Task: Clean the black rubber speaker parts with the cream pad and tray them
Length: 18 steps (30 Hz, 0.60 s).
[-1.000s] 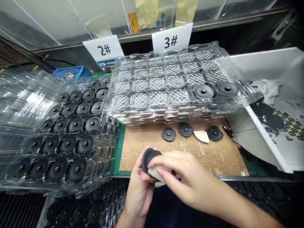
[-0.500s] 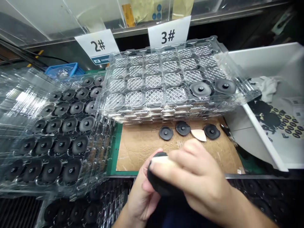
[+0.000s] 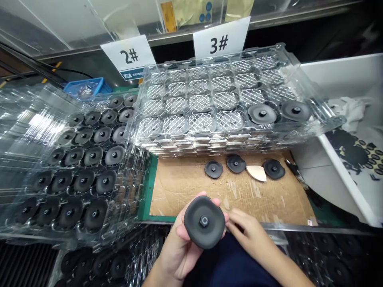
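Observation:
My left hand is closed around a black rounded-square disc with a hexagonal stud in its centre. The studded face is turned up toward me. My right hand is at the disc's right edge, thumb and fingers drawn together there, their tips partly hidden. Beyond the hands, on a brown cardboard sheet, lie three similar black discs, one at left, one in the middle and one at right. A cream, leaf-shaped piece lies between the last two.
A stack of clear trays stands behind the cardboard, two discs in its front right pockets. More clear trays filled with discs stand at left. A white bin with black scraps is at right. Signs 2# and 3# hang behind.
My right hand has drawn back from over the disc to its right edge and lower. The disc, still in my left hand, now shows its studded face. The view has shifted slightly.

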Each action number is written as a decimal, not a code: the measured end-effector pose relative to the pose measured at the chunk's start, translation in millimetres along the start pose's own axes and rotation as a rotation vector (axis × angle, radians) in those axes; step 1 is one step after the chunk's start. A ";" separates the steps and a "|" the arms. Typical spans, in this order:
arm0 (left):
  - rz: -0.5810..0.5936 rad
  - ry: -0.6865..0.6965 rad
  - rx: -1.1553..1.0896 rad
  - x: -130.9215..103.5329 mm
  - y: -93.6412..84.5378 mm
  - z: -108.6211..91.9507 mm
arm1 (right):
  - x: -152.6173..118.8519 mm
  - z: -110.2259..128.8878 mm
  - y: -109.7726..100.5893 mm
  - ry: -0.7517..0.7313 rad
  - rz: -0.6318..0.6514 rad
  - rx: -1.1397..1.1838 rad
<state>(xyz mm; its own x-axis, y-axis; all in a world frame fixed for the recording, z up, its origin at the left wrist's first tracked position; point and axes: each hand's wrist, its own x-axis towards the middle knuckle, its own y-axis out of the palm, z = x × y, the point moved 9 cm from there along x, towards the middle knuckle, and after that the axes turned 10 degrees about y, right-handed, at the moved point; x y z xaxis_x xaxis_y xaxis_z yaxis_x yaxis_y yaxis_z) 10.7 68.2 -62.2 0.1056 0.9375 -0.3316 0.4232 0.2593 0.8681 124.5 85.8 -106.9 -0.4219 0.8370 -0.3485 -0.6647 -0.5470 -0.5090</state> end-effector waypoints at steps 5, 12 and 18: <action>0.006 -0.016 0.017 1.6 5.2 2.4 | 4.2 4.1 -25.2 0.035 -0.092 0.012; -0.093 0.149 0.095 -0.6 -0.9 -10.8 | -7.9 78.6 -95.0 -0.112 -0.396 0.092; -0.203 0.313 0.194 -5.9 -15.9 -21.2 | -23.6 135.6 -54.5 -0.504 -0.218 0.036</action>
<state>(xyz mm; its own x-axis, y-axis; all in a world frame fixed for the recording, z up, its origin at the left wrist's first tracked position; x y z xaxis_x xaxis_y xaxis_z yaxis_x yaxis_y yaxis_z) -15.7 63.5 -66.2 -0.2634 0.9049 -0.3343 0.5723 0.4255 0.7010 87.1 98.1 35.7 -0.5093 0.8402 0.1862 -0.7865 -0.3666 -0.4969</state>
